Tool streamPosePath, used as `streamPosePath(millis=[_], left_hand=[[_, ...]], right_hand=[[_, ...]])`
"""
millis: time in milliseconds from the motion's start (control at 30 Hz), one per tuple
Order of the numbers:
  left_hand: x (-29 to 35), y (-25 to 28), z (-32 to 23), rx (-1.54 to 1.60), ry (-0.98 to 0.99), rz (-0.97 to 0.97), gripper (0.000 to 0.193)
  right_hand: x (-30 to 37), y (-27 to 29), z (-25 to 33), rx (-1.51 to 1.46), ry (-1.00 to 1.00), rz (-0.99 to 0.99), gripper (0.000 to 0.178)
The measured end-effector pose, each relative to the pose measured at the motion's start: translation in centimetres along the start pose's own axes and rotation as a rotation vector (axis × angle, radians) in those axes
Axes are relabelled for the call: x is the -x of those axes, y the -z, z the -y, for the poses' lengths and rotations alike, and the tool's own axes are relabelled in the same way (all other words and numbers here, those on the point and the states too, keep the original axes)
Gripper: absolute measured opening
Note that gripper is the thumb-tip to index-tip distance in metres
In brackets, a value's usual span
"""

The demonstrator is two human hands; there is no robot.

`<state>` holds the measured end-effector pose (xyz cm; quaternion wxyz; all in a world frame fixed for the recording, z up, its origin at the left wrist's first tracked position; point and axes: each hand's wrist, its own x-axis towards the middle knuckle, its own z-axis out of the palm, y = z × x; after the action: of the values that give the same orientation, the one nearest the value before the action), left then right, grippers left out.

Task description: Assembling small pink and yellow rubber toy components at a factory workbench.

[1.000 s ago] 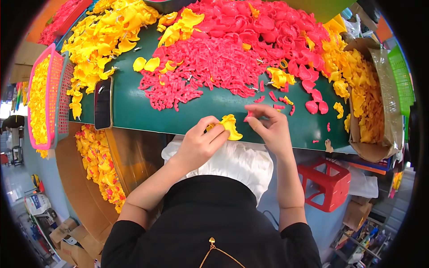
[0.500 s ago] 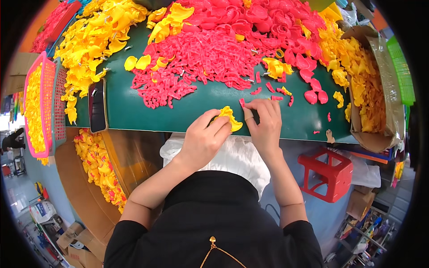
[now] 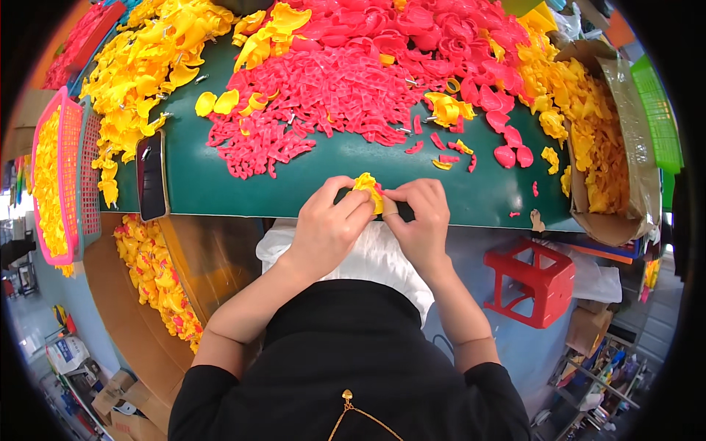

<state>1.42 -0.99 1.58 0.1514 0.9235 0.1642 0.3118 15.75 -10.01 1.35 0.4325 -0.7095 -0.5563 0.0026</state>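
My left hand [image 3: 331, 218] is closed round a curved yellow plastic piece [image 3: 364, 181] at the near edge of the green table [image 3: 338, 163]. From the other side my right hand [image 3: 421, 213] pinches a small pink plastic piece [image 3: 379, 189] and presses it against the yellow one. My fingers hide most of where the two parts touch. Just beyond my hands spreads a heap of small pink strips [image 3: 346, 92]. A few loose strips and a yellow part [image 3: 448, 109] lie to its right.
Yellow parts pile up at the left [image 3: 140, 73], beside a phone [image 3: 153, 176] and a pink basket [image 3: 71, 176]. A cardboard box [image 3: 632, 147] of yellow parts stands at the right. Below the table are a carton of yellow-and-pink pieces [image 3: 158, 275] and a red stool [image 3: 540, 287].
My right hand has moved left and brought the pink piece up to the yellow piece; before, they were apart. My left hand still grips the yellow piece. The whole view has shifted slightly.
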Motion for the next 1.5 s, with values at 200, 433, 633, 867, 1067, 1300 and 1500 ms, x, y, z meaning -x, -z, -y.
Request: streamPosePath(millis=[200, 433, 633, 867, 1067, 1300, 1500], left_hand=[[-0.1, -0.5, 0.0, -0.033, -0.005, -0.002, 0.020], [0.0, 0.2, 0.1, -0.098, -0.039, 0.048, 0.019], [0.0, 1.2, 0.8, -0.076, -0.120, 0.147, 0.022], [0.0, 0.4, 2.1, 0.081, -0.059, 0.114, 0.029], [0.3, 0.8, 2.5, -0.107, -0.129, -0.008, 0.025], [1.5, 0.7, 1.7, -0.184, -0.051, -0.097, 0.027], [1.8, 0.1, 1.0, -0.091, 0.045, -0.140, 0.031]], right_hand=[[-0.5, 1.2, 0.5, 0.108, 0.069, 0.157, 0.016], [-2.9, 3.9, -1.1, -0.034, 0.070, 0.438, 0.017], [-12.7, 5.5, -8.7, 0.370, -0.029, -0.081, 0.016], [-18.5, 2.7, -11.9, 0.659, 0.042, 0.123, 0.021], [-19.3, 3.6, -10.9, 0.666, -0.014, 0.309, 0.023], [-19.4, 3.7, -11.1, 0.277, -0.128, 0.213, 0.022], [-18.1, 3.1, -10.9, 0.648, 0.149, 0.095, 0.020]])
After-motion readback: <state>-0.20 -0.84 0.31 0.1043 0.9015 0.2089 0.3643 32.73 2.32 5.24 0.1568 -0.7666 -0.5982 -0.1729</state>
